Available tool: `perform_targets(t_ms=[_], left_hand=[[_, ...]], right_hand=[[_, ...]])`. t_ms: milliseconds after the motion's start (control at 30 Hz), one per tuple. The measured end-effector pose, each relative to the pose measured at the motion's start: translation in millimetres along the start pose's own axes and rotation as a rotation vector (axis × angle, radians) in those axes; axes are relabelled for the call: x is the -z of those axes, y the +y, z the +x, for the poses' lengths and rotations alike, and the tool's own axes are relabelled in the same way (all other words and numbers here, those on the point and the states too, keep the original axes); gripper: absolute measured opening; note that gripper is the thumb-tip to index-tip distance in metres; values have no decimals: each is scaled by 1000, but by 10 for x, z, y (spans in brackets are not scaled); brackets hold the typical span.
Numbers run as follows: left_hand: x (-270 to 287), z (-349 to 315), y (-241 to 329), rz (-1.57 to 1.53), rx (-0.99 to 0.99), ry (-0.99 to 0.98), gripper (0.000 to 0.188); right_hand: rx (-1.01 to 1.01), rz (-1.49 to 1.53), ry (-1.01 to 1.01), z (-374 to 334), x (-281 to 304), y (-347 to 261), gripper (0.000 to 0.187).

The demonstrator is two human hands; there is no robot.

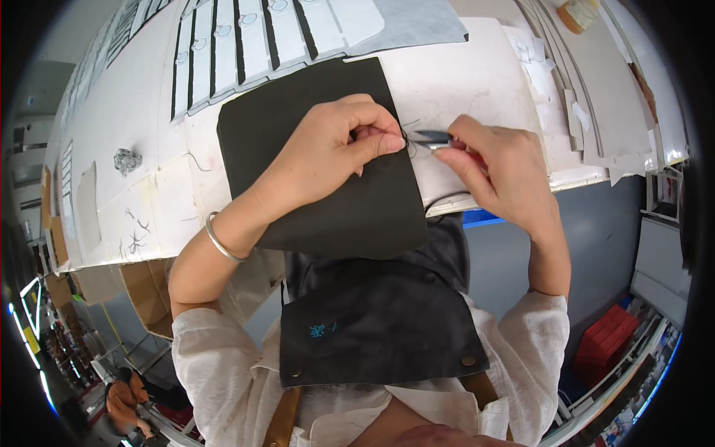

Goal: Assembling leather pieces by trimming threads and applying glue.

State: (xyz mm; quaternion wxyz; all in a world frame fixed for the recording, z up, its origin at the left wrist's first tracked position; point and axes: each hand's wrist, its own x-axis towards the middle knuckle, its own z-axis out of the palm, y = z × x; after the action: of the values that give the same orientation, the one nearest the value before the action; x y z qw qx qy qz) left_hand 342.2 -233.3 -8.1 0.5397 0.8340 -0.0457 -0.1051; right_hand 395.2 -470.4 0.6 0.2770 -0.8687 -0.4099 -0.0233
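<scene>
A flat black panel (298, 212), leather-like and roughly rectangular, lies at the table's front edge and hangs partly over it. Across its upper right part rests my left hand (335, 141), thumb and fingertips pinched on a thin black thread (409, 150) at the panel's right edge. My right hand (506, 167) is closed around small thread snips (430, 138). The blades point left at the thread, close to my left fingertips; whether they touch it I cannot tell. Loose thread ends curl around the blade tips.
Pale grey pieces with black strips (257, 45) lie along the far side of the white table (465, 71). Long strips (573, 82) and an amber container (579, 15) are at right. A crumpled ball (127, 161) and thread scraps (135, 240) lie left. Another person (125, 402) shows lower left.
</scene>
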Motion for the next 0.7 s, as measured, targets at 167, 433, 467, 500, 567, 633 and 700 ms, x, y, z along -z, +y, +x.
perform_targets(t_ms=[167, 433, 467, 500, 567, 633, 700], left_hand=[[53, 31, 10, -110, 109, -34, 16], [41, 18, 17, -155, 133, -53, 18], [36, 21, 20, -156, 133, -55, 18], [39, 26, 25, -154, 136, -51, 18], [42, 31, 22, -154, 140, -48, 18], [67, 21, -1, -178, 136, -56, 17], [102, 17, -3, -232, 146, -41, 16]], right_hand=[[88, -60, -94, -17, -60, -26, 28], [105, -72, -118, 5, -108, -36, 29], [100, -66, -112, -4, -105, -33, 30], [100, -67, -112, -3, -95, -33, 30], [85, -7, -153, -13, -60, -30, 28], [28, 164, -171, -77, -17, -4, 26], [-31, 335, -190, -185, 7, -30, 25]])
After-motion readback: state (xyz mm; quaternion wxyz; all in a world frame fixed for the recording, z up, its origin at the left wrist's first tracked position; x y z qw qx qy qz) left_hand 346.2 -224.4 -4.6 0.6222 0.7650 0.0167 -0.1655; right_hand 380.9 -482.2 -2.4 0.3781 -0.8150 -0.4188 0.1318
